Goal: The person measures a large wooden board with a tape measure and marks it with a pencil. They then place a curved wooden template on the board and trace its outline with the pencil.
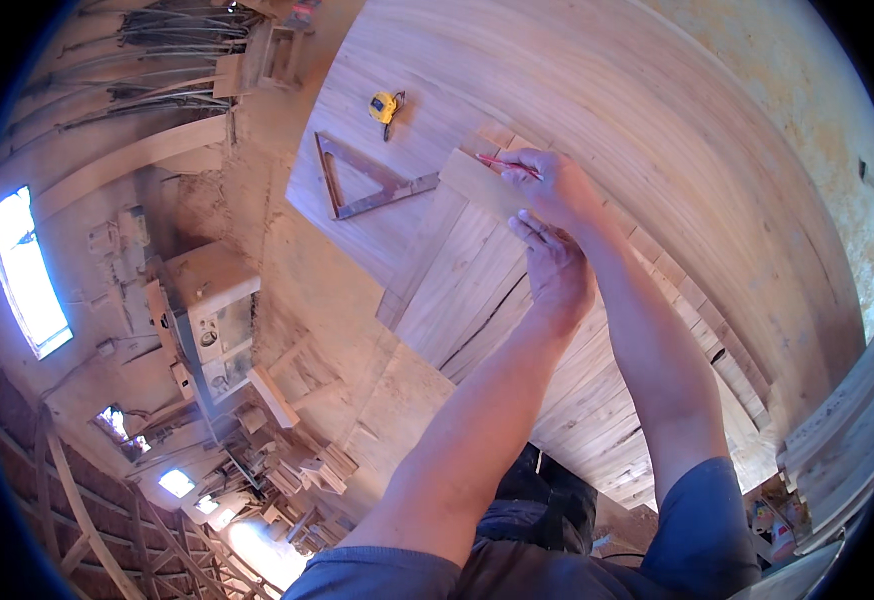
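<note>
My right hand (554, 190) is closed around a red pencil (507, 163), its tip down at the far end of a short pale board (479, 185). That board lies across a panel of joined wooden planks (477, 270). Just nearer to me, my left hand (559, 268) rests on the short board with its fingers apart and lying against the wood. A brown triangular set square (385, 200) lies to the left, one corner close to the board's end. Farther off is a yellow tape measure (385, 106).
The panel lies on a broad wooden worktop (597, 90). A dark crack (487, 320) runs along one plank. Stacked boards (847, 430) stand at the right. On the left are a workshop machine (212, 310), wood offcuts (307, 465) and a bright window (29, 270).
</note>
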Available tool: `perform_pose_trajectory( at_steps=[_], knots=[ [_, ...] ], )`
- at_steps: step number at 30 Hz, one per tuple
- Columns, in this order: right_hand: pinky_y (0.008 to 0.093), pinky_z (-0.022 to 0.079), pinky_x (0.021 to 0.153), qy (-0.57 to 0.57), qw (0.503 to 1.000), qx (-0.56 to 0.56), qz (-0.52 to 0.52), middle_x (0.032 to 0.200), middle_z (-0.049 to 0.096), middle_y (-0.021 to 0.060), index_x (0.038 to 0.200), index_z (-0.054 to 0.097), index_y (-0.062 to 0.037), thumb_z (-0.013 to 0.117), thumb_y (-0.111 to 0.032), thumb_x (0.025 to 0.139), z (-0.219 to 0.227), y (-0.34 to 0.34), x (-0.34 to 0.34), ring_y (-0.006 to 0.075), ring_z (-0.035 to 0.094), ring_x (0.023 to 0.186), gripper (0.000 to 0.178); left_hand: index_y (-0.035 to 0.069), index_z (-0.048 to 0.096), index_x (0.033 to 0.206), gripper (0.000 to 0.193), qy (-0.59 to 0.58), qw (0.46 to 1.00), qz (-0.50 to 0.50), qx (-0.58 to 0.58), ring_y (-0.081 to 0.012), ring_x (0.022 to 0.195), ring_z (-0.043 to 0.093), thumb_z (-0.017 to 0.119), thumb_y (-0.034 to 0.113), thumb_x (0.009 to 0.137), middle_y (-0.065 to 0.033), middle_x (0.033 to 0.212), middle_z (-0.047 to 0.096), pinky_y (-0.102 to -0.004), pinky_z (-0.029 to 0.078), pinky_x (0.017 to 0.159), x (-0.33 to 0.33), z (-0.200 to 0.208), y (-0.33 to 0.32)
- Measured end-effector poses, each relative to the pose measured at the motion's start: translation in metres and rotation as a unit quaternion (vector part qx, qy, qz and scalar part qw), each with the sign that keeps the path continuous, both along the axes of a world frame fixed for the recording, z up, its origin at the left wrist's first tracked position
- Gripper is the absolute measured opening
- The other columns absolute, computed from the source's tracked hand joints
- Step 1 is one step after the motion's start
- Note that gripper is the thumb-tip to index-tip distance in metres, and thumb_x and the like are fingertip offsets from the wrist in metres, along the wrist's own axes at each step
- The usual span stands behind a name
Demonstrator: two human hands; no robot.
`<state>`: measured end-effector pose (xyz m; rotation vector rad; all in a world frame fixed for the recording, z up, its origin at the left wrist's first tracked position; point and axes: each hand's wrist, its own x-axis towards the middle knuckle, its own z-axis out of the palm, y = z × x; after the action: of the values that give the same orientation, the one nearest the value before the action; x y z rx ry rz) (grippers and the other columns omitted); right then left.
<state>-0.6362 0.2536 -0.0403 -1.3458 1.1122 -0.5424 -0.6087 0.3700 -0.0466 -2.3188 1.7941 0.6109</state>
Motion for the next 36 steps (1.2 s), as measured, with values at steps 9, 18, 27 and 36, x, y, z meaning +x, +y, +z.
perform_pose_trajectory(
  at_steps=[9,18,27,36],
  knots=[
    [0.0390,0.053,0.080,0.030,0.998,-0.012,0.045,0.100,0.074,0.0192,0.113,0.076,-0.0062,0.067,-0.015,0.090,0.006,0.008,-0.049,0.0295,0.071,0.088,0.026,-0.025,0.031,0.142,0.111,-0.021,0.996,-0.062,0.068,-0.0639,0.142,0.023,0.088,0.040,0.072,-0.0514,0.149,0.023,-0.0554,0.036,0.116,-0.005,0.030,-0.009],
    [0.0357,0.054,0.082,0.127,0.989,0.060,0.043,0.099,0.076,0.0166,0.114,0.074,-0.0013,0.067,-0.009,0.093,0.044,0.074,-0.168,0.0230,0.071,0.090,0.024,-0.018,0.045,0.141,0.118,-0.138,0.965,-0.159,0.154,-0.0630,0.141,0.026,0.073,0.074,0.072,-0.0407,0.145,0.044,-0.0598,0.027,0.119,-0.007,0.035,-0.017],
    [0.0360,0.055,0.080,0.207,0.975,0.046,0.064,0.098,0.075,0.0173,0.112,0.074,-0.0033,0.069,-0.014,0.091,0.082,0.123,-0.250,0.0300,0.071,0.086,0.024,-0.022,0.048,0.135,0.118,-0.136,0.971,-0.109,0.164,-0.0607,0.140,0.033,0.080,0.070,0.069,-0.0485,0.147,0.032,-0.0487,0.047,0.108,-0.012,0.032,-0.018],
    [0.0359,0.054,0.084,0.181,0.975,0.111,0.065,0.107,0.075,0.0160,0.115,0.074,-0.0025,0.069,-0.015,0.092,0.069,0.162,-0.268,0.0287,0.071,0.092,0.027,-0.020,0.048,0.135,0.118,-0.138,0.977,-0.081,0.141,-0.0569,0.142,0.033,0.084,0.069,0.066,-0.0482,0.149,0.028,-0.0467,0.054,0.101,-0.012,0.027,-0.014]
  ],
)
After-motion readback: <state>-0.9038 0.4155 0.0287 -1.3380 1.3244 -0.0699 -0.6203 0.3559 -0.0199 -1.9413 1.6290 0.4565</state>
